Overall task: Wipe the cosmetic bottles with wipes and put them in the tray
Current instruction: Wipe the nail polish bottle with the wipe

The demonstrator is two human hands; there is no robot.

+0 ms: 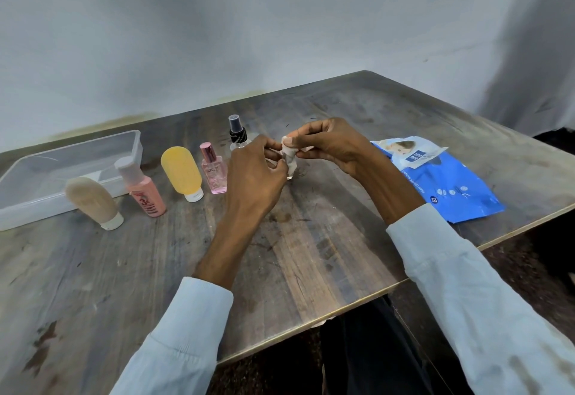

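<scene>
Both hands [289,158] pinch wipe [288,158], mid-table.

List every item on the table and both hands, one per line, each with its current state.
tray: empty
beige tube: cap-down, upright
pink bottle: capped, leaning
yellow tube: cap-down, upright
pink perfume: capped, upright
spray bottle: capped, upright
wipe: wrapped around a small clear bottle
wipes pack: flap open, lying flat
left hand: gripping wipe
right hand: pinching wipe
</scene>
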